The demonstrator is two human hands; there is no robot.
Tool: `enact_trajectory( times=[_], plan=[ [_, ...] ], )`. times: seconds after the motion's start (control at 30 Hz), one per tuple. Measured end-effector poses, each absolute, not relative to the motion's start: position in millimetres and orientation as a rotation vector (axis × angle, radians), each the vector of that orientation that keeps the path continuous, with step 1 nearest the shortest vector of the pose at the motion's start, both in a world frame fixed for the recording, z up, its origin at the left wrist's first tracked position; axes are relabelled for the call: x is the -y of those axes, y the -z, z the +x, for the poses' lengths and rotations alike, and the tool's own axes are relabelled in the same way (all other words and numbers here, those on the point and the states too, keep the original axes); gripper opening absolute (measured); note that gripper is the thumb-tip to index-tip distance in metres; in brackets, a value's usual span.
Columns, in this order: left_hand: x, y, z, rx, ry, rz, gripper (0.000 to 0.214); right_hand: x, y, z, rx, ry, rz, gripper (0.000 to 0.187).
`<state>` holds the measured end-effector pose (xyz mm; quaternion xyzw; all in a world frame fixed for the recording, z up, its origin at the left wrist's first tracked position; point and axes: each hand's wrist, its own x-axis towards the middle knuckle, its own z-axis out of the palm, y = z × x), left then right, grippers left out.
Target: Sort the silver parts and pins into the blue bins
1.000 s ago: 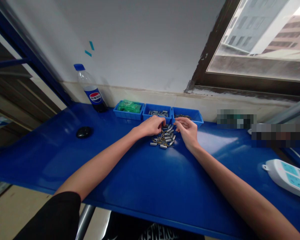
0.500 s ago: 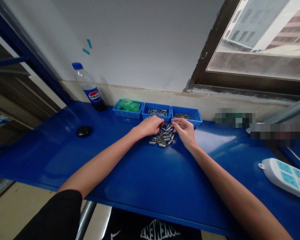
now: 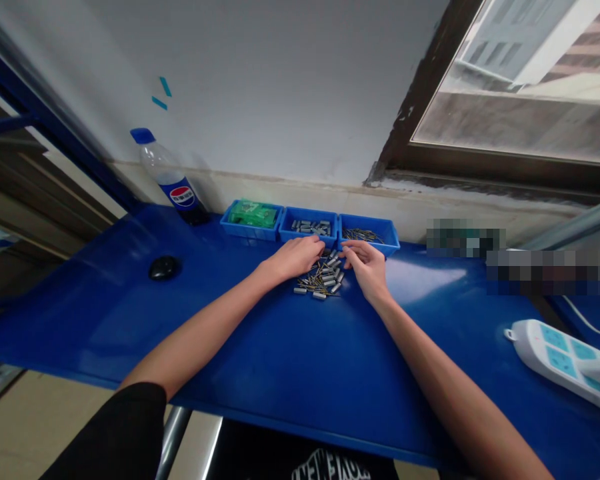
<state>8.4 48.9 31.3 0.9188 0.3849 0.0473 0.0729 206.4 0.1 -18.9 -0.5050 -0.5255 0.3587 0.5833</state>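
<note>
A loose pile of small silvery metal cylinders and thin brass-coloured pins (image 3: 325, 279) lies on the blue table. My left hand (image 3: 297, 257) is at the pile's upper left, palm down, its fingers bent and closed; what they grip, if anything, is hidden. On the other side, my right hand (image 3: 367, 264) has thumb and fingertips drawn together at the pile's upper right edge. Anything pinched there is too small to make out. Just behind the hands stand a blue bin of metal cylinders (image 3: 309, 241) and a blue bin of thin pins (image 3: 391, 241).
Left of these, another blue bin (image 3: 253, 233) holds a green packet (image 3: 253, 213). A cola bottle (image 3: 181, 193) stands against the wall. A black computer mouse (image 3: 164, 267) lies at the left. A white power strip (image 3: 533, 340) is at the right.
The view has shifted slightly, so the table things sit a little further left. My left hand looks flatter over the pile's edge. My right hand stays nearly in place.
</note>
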Motion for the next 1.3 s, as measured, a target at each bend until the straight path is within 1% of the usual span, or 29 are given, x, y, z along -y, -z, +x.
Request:
enact_trajectory(
  times=[0.13, 0.3, 0.53, 0.7, 0.77, 0.87, 1.0, 1.07, 1.2, 1.3],
  plan=[
    [-49, -39, 7, -1.147, -0.258, 2.719, 0.015, -1, 20, 209, 1.238, -0.872, -1.165, 0.032],
    [-52, -37, 5, -0.942, -0.485, 2.618, 0.006, -2, 20, 208, 1.311, -0.972, -1.133, 0.041],
    [-49, -25, 11, -0.886, -0.598, 2.59, 0.003, -5, 25, 213, 1.299, -1.04, -1.114, 0.041],
    [-44, -21, 16, -0.918, -0.599, 2.638, 0.006, -4, 27, 216, 1.28, -0.995, -1.137, 0.038],
    [-43, -18, 14, -0.95, -0.587, 2.657, 0.015, -3, 28, 216, 1.21, -0.913, -1.167, 0.038],
    [-43, -11, 7, -1.055, -0.589, 2.665, 0.026, -2, 29, 218, 1.067, -0.786, -1.181, 0.042],
    [-43, 4, -3, -1.114, -0.58, 2.62, 0.029, 2, 28, 222, 1.024, -0.747, -1.146, 0.05],
    [-43, 10, -6, -1.1, -0.58, 2.604, 0.029, 3, 28, 223, 1.038, -0.746, -1.14, 0.048],
    [-47, 17, -9, -1.118, -0.62, 2.566, 0.025, 4, 26, 221, 1.063, -0.733, -1.151, 0.036],
    [-51, 19, -10, -1.134, -0.64, 2.566, 0.026, 3, 25, 220, 1.077, -0.74, -1.153, 0.032]
  ],
)
